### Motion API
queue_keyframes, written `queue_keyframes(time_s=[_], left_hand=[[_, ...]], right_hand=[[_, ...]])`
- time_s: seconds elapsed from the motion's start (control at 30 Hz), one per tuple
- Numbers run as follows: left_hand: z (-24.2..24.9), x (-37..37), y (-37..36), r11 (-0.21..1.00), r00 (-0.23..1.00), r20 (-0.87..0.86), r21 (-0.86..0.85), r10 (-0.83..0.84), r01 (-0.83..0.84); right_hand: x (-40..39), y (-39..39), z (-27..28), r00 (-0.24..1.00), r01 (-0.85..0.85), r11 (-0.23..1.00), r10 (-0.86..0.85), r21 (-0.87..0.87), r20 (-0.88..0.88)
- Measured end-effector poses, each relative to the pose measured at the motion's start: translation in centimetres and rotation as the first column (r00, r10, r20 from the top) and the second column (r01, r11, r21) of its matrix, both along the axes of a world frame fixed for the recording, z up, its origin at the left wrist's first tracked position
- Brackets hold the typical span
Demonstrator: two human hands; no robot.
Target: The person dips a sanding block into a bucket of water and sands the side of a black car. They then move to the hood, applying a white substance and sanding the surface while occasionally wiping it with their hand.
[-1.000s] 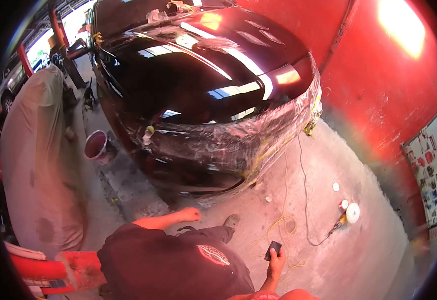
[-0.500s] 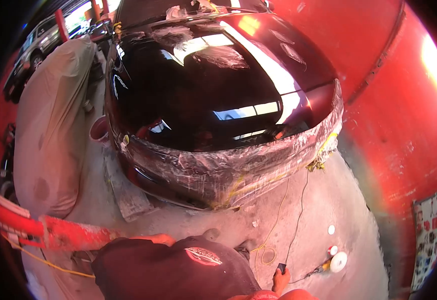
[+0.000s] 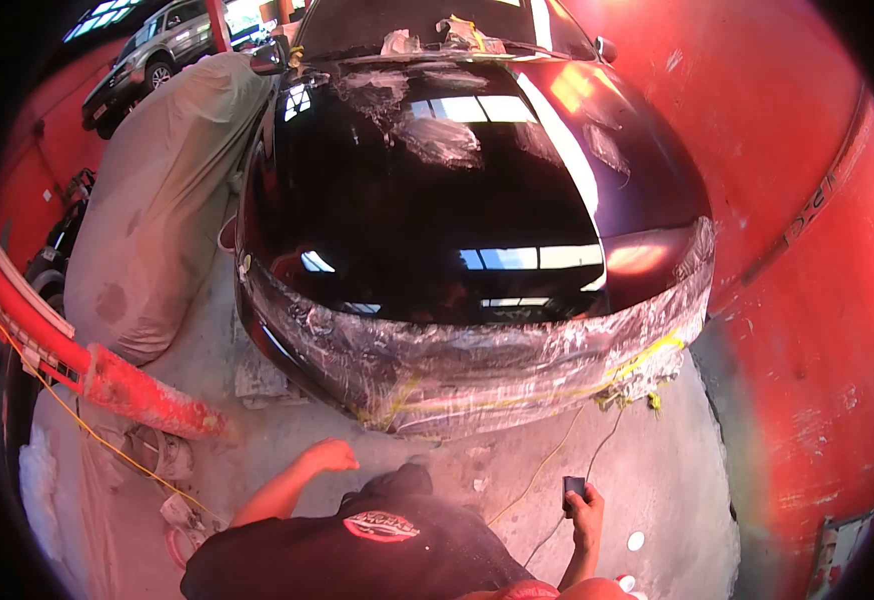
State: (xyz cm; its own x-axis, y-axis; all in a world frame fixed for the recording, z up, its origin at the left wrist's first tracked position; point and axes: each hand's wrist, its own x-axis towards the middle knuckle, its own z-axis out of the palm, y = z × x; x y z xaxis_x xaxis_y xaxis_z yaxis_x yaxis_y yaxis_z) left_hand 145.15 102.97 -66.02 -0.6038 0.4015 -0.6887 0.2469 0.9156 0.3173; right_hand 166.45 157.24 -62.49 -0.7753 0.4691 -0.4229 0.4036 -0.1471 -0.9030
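My right hand point(image 3: 585, 505) holds a small dark block point(image 3: 574, 487) low in the view, above the concrete floor. On the other side, my left hand point(image 3: 329, 456) is closed in a loose fist with nothing in it, just in front of the car's nose. The glossy black car point(image 3: 437, 210) fills the centre, and clear plastic film point(image 3: 477, 355) with yellow tape wraps its front bumper. My dark shirt with a red logo point(image 3: 382, 525) covers the bottom of the view.
A cloth-covered vehicle point(image 3: 152, 210) stands at the left. A red bumper part point(image 3: 107, 375) lies on the floor at lower left. A red wall point(image 3: 807, 250) runs close along the right. Yellow and black cords point(image 3: 547, 465) trail over the floor, with small white discs point(image 3: 636, 541).
The view has swung so the car now sits square in front and closer. My left hand has come forward into sight. My right hand with the block has risen slightly.
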Motion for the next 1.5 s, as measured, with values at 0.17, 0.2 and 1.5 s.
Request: queue_keyframes(time_s=[0.17, 0.2, 1.5], left_hand=[[16.4, -4.7, 5.7, 0.912, 0.982, 0.064, 0.365, 0.177, -0.188], [18.5, -6.1, 6.1, 0.849, 0.978, 0.071, 0.487, 0.195, -0.205], [26.9, -53.8, 24.5, 0.938, 0.114, -0.931, 0.347, 0.347, -0.021]], right_hand=[[-8.2, 1.9, 5.4, 0.971, -0.103, 0.974, 0.054, -0.202, -0.233], [-9.9, 1.9, 6.7, 0.958, -0.126, 0.972, 0.067, -0.198, -0.28], [-60.2, 10.9, 25.8, 0.472, -0.035, -0.003, 0.881, 0.999, 0.019]])
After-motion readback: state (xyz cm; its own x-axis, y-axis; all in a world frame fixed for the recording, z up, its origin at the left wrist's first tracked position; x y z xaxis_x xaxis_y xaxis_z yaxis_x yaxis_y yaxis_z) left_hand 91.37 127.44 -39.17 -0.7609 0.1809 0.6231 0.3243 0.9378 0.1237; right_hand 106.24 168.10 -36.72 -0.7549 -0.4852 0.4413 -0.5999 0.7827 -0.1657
